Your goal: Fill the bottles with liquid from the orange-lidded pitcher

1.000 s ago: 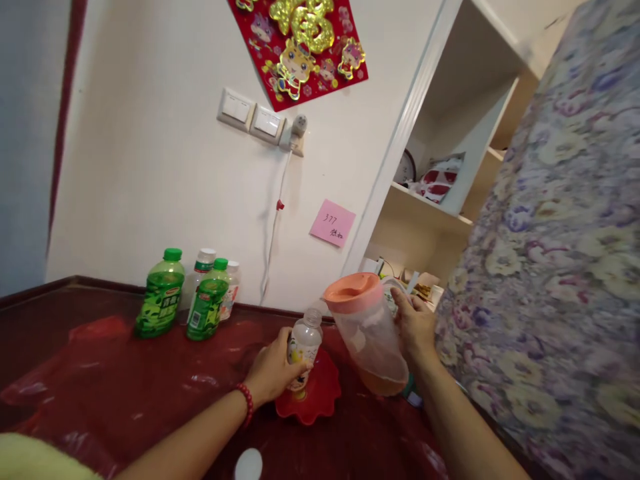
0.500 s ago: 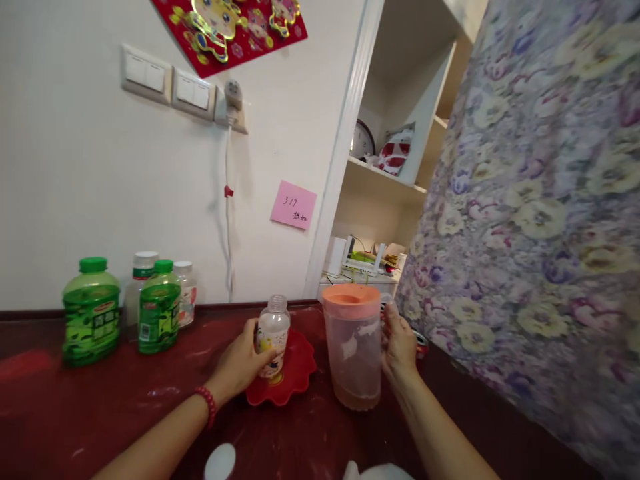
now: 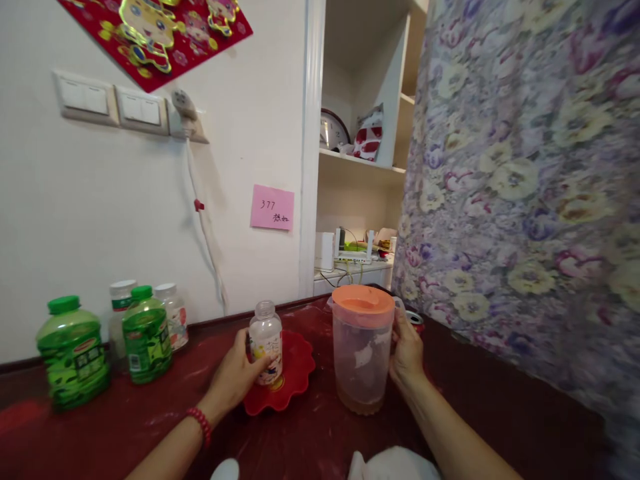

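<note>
My left hand (image 3: pixel 241 365) is wrapped round a small clear bottle (image 3: pixel 266 340) with a printed label and no cap on its neck. The bottle stands upright on a red scalloped plate (image 3: pixel 299 363). My right hand (image 3: pixel 407 347) grips the handle of a translucent pitcher (image 3: pixel 363 363) with an orange lid (image 3: pixel 363 300). A little brownish liquid shows at the pitcher's bottom. The pitcher is upright, right of the plate; whether its base touches the table I cannot tell.
Two green-capped bottles (image 3: pixel 75 353) and two white-capped clear jars (image 3: pixel 173 313) stand at the left by the wall. A can (image 3: pixel 415 321) is behind my right hand. A white lid (image 3: pixel 226 470) and white cloth-like thing (image 3: pixel 395 465) lie at the table's (image 3: pixel 305 440) near edge.
The camera view has turned and tilted, shifting the wall and bottles leftward. Both hands keep their hold on the bottle and pitcher, and the pitcher sits slightly farther from the bottle.
</note>
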### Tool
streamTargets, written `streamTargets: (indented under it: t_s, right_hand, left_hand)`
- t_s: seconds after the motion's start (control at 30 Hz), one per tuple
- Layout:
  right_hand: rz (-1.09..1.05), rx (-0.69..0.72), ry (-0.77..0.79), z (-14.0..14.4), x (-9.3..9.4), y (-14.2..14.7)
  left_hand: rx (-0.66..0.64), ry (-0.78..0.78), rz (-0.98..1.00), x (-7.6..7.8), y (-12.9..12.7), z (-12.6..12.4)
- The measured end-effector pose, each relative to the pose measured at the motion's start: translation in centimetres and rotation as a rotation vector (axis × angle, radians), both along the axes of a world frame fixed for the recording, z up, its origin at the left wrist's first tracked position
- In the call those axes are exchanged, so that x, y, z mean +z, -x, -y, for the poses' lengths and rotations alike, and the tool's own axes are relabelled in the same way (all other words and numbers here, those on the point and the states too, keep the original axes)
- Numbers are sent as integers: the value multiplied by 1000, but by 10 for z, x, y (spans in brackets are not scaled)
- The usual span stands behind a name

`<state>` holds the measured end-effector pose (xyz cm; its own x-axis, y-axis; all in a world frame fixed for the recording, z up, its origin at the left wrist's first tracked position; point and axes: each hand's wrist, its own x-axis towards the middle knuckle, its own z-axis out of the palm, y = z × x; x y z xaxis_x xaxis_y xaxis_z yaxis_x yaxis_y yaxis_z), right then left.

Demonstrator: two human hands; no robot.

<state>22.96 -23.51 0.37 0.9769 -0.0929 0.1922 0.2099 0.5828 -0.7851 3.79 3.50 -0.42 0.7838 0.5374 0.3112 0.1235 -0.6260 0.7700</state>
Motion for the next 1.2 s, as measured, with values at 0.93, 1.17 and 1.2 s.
streamTargets:
  t_s: [0.93, 1.17, 1.2]
  right_hand:
    - [1097, 716, 1327, -37, 48, 189]
    - [1490, 639, 1796, -113, 14, 200]
    - [1515, 652, 1842, -118, 14, 200]
  left_hand:
    - [13, -6, 22, 0, 1, 8]
    - [44, -37, -15, 4, 4, 11]
    - [48, -39, -21, 5, 4, 11]
